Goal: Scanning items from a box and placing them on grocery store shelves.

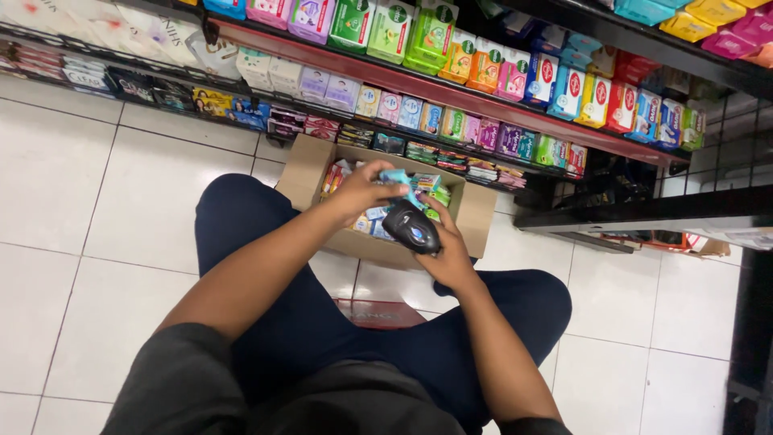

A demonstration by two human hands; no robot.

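Head View: Scanner and Packet Held Over Open Box

Head view shows store shelving (pixel 451 89) stocked with coloured packets above a white tiled floor (pixel 72 185); an open cardboard box (pixel 310 165) of packets is set on the floor against the lowest shelf; the right hand (pixel 447 258) is closed around a black handheld scanner (pixel 411 227) above the box; the left hand (pixel 362 192) is pinched on a small light-blue packet (pixel 396 177), held just beside the scanner.

White tiled floor (pixel 97 201) carries an open cardboard box (pixel 310 165), apparently beside low shelves (pixel 419 84).
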